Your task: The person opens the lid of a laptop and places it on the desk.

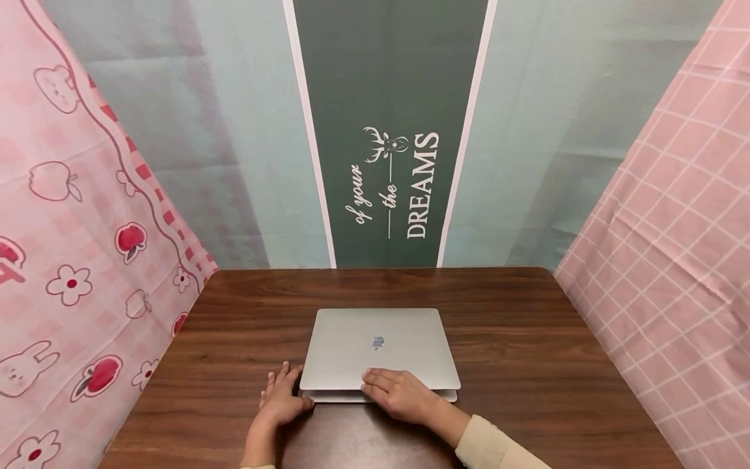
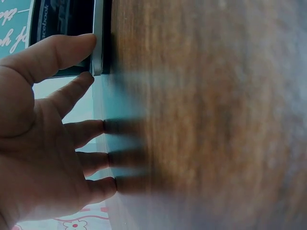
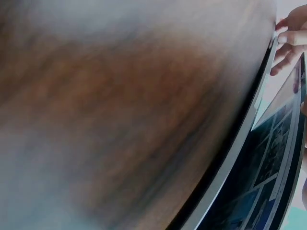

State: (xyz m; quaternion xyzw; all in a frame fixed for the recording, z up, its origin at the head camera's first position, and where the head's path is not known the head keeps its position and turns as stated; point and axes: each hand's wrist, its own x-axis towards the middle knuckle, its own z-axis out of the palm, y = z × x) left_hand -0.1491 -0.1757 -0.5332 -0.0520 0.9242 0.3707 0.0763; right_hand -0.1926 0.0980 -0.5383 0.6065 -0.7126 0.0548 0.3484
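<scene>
Right grip touches ajar laptop's edge, thumb unclear.

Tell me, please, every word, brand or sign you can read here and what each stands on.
"of your": dark green backdrop panel.
"the": same panel.
"DREAMS": same panel.
Apple logo, no lettering: MacBook lid.
"...book", beginning unclear: MacBook screen.
Any other on-screen text: too blurred to read.

A draped booth; patterned cloths border a wooden table.
</scene>
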